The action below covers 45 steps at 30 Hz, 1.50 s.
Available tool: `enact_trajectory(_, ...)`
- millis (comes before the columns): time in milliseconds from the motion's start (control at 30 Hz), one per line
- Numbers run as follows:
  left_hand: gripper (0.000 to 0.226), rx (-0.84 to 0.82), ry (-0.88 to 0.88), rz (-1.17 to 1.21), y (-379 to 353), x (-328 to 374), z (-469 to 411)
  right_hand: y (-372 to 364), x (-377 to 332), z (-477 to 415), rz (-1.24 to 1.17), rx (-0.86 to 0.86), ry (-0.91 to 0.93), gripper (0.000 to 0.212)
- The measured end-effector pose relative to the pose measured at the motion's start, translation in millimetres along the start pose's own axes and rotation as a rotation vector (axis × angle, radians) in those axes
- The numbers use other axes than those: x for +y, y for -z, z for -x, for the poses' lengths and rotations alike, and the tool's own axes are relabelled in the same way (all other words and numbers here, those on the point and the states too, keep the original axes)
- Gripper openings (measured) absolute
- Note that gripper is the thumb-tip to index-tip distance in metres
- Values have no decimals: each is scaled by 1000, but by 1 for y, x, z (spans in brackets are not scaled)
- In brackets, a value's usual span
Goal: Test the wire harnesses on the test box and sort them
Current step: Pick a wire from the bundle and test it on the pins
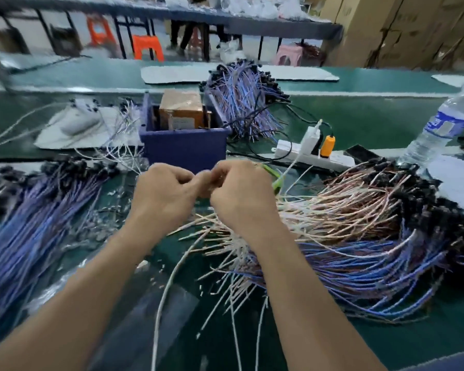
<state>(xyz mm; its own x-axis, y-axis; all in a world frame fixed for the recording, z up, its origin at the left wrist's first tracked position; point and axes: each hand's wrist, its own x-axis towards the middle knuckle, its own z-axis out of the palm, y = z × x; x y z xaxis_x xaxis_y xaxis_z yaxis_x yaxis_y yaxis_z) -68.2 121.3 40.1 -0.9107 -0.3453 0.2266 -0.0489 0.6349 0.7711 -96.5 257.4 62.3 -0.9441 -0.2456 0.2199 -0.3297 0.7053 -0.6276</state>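
My left hand (166, 188) and my right hand (241, 194) meet at the middle of the green table, fingers curled, pinching something small between them; what it is stays hidden by the fingers and blur. Just behind them stands the dark blue test box (185, 145) with a brown block (181, 109) inside. A big heap of white, brown and blue harnesses (359, 228) with black connectors lies to the right, partly under my right wrist. A bundle of purple-blue harnesses (38, 218) lies at the left. Another blue bundle (244, 97) sits behind the box.
A white power strip (314, 155) with an orange plug (327, 145) and a white charger lies right of the box. A water bottle (445, 124) stands at the far right. Thin white wires (126, 129) lie on a white sheet left of the box. Stools and cardboard boxes stand beyond.
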Motion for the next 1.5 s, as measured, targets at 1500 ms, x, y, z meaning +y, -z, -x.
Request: enact_trajectory(1500,24,882,605,215,220,-177,39,-216,-221,-23,-821,-868,-274,12)
